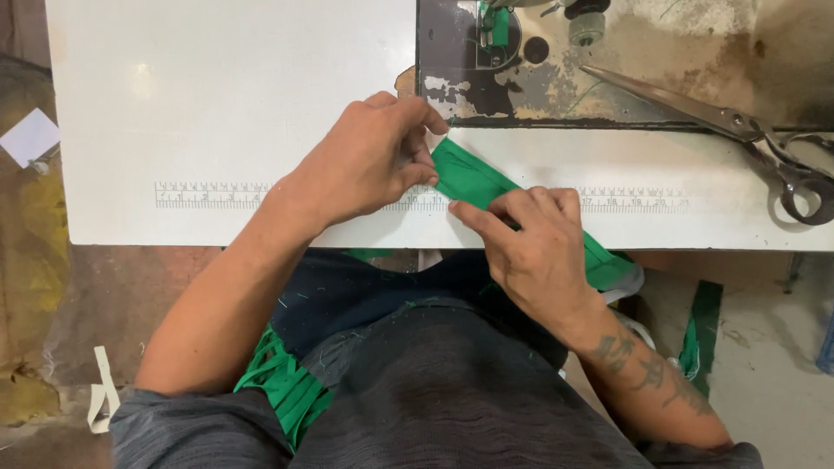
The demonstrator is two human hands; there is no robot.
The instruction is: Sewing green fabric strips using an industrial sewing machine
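Observation:
A folded strip of green fabric (469, 178) lies slanted across the front of the white sewing table (217, 104), over a printed ruler strip (208, 194). My left hand (369, 156) pinches the strip's upper end between thumb and fingers. Lower on the same strip, my right hand (530, 247) presses and grips it at the table's front edge, where the fabric runs off toward my lap.
A worn sewing machine bed (608, 78) with its needle area sits at the back right. Large metal scissors (738, 130) lie across it and the table's right side. More green strips (282, 386) hang at my lap, and fabric scraps lie on the floor.

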